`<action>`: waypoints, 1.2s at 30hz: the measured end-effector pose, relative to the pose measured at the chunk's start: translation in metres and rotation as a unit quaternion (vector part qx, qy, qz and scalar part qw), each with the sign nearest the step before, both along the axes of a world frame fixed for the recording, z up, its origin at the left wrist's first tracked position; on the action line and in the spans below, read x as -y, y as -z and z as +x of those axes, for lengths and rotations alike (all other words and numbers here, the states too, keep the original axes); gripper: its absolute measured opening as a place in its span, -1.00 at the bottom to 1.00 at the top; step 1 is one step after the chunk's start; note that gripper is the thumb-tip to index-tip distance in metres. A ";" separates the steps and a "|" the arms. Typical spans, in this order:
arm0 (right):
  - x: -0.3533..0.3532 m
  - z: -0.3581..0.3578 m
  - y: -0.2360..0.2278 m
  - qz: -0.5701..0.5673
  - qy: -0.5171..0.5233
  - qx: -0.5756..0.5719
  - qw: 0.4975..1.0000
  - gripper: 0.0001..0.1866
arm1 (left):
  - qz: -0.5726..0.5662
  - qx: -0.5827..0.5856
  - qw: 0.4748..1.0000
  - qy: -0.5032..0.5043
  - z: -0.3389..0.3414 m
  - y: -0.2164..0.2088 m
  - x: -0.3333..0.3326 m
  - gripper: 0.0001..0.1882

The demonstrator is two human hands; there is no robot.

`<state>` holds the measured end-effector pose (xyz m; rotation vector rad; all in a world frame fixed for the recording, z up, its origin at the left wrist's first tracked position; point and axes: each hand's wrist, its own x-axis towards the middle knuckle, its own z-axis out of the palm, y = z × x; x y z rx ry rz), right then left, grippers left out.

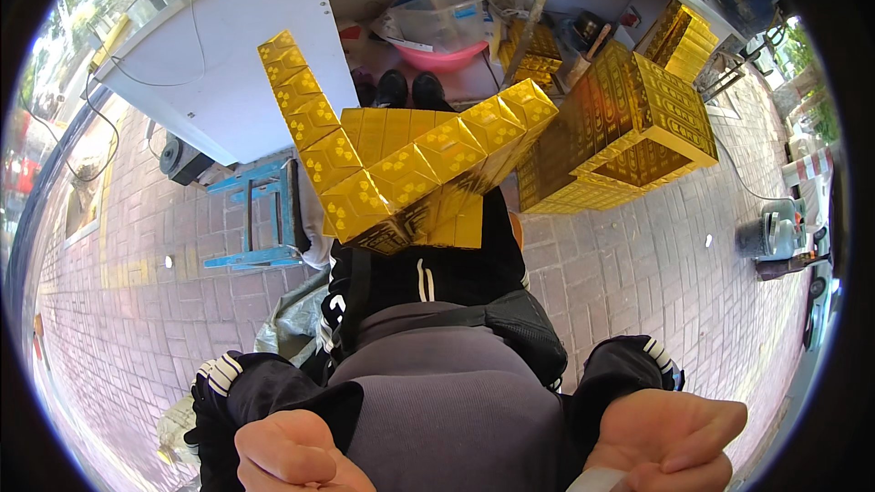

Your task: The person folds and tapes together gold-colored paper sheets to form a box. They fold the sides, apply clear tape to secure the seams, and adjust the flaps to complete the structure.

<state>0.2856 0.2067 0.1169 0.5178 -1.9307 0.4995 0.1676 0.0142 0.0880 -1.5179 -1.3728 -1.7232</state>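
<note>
My left hand (293, 454) is at the bottom edge, in front of my belly, its fingers curled; whatever they hold is hidden. At the lower right my right hand (674, 442) is also closed, with a thin white piece (597, 480) showing at its fingers, partly cut off by the frame. Ahead of both hands, across my thighs, rests a row of shiny gold boxes (392, 180) joined into a V-like corner shape. More flat gold panels (392, 129) lie beneath and behind it. Neither hand touches the boxes.
A hollow gold block (629, 141) built of many small boxes stands to the right. Blue stool (264, 214) is at left, beside a white cabinet panel (237, 64). A pink basin (442, 56) and more gold boxes (533, 50) sit under the counter. Brick paving (592, 264) surrounds me.
</note>
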 end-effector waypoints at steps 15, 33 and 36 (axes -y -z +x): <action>-0.026 -0.033 0.037 -0.111 0.071 0.072 0.989 -0.70 | -0.247 0.205 0.942 -0.100 -0.070 -0.003 -0.001 -0.86; -0.017 -0.100 0.042 -0.056 0.052 0.157 0.985 -0.74 | -0.292 0.231 0.895 -0.246 -0.089 0.051 -0.029 -0.55; -0.016 -0.102 0.043 -0.056 0.049 0.157 0.985 -0.74 | -0.297 0.230 0.891 -0.256 -0.088 0.054 -0.030 -0.55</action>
